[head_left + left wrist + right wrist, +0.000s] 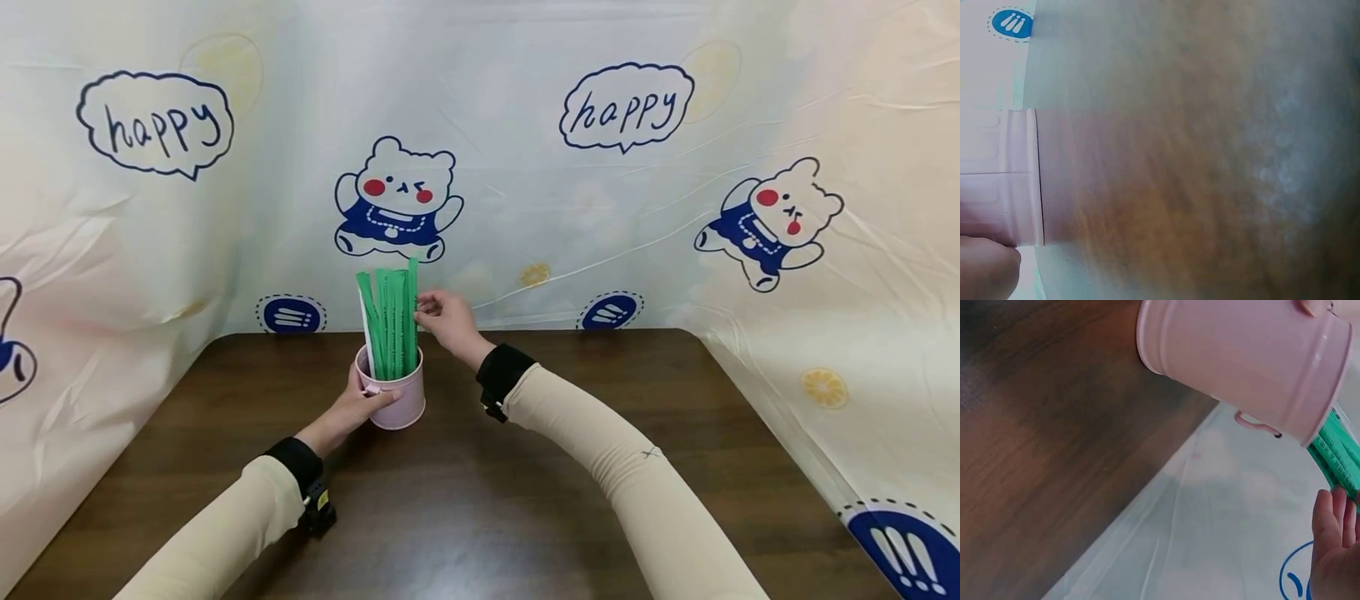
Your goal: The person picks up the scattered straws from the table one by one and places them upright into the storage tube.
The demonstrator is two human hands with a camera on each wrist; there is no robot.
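Observation:
A small pink bucket (399, 404) stands on the dark table, holding a bundle of long, flat green-wrapped sticks (388, 321) upright. My left hand (352, 410) grips the bucket from its left side, thumb across the front; in the left wrist view only part of that hand (988, 269) shows beside the bucket (997, 194). At the bundle's right edge my right hand (450, 321) pinches a green-wrapped stick that stands higher than the others. Printing shows on the green wrappers (1338, 450) in the right wrist view, where the right hand's (1338, 550) pinching fingertips are cut off.
The brown wooden table (480, 517) spreads out around the bucket. A pale printed cloth (517, 208) with bears and "happy" bubbles hangs behind the table and along both sides. A small looped handle (1257, 425) sticks out from the bucket's side.

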